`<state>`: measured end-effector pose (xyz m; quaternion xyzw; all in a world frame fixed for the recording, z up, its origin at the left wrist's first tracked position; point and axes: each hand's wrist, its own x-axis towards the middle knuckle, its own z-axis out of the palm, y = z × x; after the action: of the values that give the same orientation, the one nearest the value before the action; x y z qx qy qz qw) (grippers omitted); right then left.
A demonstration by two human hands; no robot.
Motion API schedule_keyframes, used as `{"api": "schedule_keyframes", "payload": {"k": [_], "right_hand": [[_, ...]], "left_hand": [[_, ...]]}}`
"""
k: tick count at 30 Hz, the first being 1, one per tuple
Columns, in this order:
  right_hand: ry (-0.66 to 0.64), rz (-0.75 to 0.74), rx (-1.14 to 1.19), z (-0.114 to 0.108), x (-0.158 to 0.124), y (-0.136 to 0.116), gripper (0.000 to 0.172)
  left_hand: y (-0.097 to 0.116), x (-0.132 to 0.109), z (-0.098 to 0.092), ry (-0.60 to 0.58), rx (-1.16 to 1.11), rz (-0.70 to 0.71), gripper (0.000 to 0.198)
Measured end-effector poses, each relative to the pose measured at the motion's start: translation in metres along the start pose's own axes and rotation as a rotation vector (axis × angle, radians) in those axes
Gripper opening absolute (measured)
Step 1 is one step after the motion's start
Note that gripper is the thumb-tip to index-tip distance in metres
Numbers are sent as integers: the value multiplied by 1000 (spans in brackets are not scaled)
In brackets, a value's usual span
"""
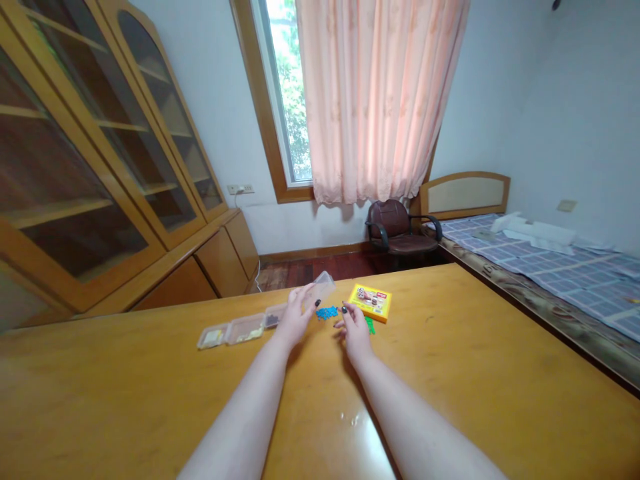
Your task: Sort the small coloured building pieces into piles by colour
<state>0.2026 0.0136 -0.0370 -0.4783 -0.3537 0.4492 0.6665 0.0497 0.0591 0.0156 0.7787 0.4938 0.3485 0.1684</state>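
My left hand [296, 316] grips a clear plastic box [325, 285], tilted up off the table. Beside it, between my two hands, lies a small heap of blue pieces [327, 313]. The fingers of my right hand [357, 333] are bent in a pinch at the right edge of the heap; whatever they may hold is too small to tell. Some green pieces [370, 325] show just right of that hand, partly hidden by it. Behind them a yellow printed box [369, 303] lies flat.
Left of my left hand, clear trays stand in a row: one with dark pieces [273, 319], one with pale pieces [245, 329], one with yellowish pieces [213, 337]. All rest on the wooden table [200, 400]. Beyond its far edge are an armchair [397, 227] and a bed [550, 260].
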Motion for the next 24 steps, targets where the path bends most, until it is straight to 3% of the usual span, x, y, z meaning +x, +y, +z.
{"api": "schedule_keyframes", "payload": {"k": [4, 10, 16, 24], "right_hand": [[-262, -15, 54, 3, -6, -1, 59], [-487, 44, 7, 5, -19, -7, 48], [-565, 87, -47, 4, -20, -3, 33], [-531, 133, -16, 6, -20, 2, 37]], "left_hand": [[5, -39, -13, -105, -123, 21, 40], [0, -68, -17, -176, -144, -14, 46], [-3, -74, -11, -191, -99, 47, 45], [0, -77, -2, -223, -86, 71, 46]]}}
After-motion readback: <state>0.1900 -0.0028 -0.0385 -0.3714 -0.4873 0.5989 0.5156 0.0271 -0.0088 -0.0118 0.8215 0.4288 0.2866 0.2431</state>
